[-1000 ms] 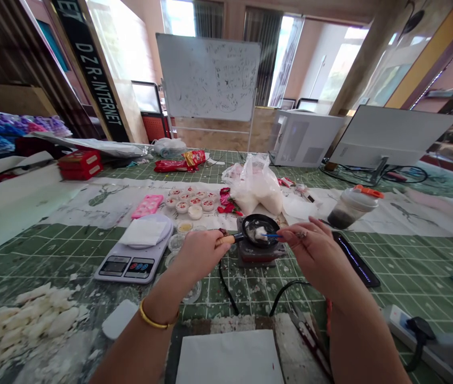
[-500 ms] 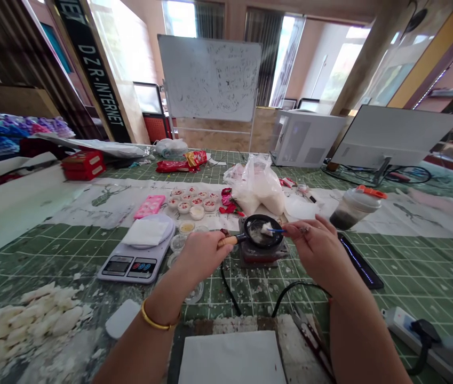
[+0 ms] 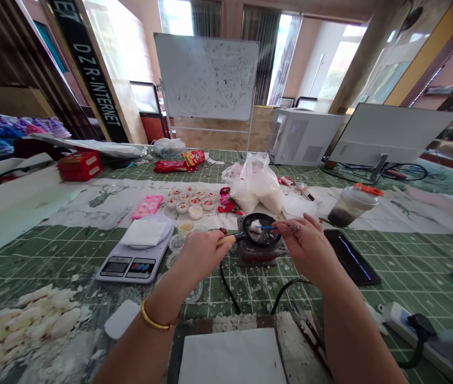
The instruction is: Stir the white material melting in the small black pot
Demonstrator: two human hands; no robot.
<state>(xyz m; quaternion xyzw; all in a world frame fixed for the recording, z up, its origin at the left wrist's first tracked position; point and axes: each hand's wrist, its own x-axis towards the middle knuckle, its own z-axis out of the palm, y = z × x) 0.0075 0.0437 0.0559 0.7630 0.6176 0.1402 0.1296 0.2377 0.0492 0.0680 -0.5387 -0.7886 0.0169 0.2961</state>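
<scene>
My left hand is wrapped round the wooden handle of a small black pan, which rests on a small hot plate. Between the fingers of my right hand is a thin blue stick, its tip in the pan at a white lump. Just behind the pan stands a plastic bag of white material. Left of it are several small cups with red and white contents.
A kitchen scale and a heap of whitish chunks lie to the left. At the right are a shaker cup, a dark phone-like slab and a power strip. Tweezers or pliers and white paper lie in front.
My right hand has moved left with the blue stick, and the white lump has shifted left in the pan. The left hand still holds the handle. The camera view has shifted slightly.
</scene>
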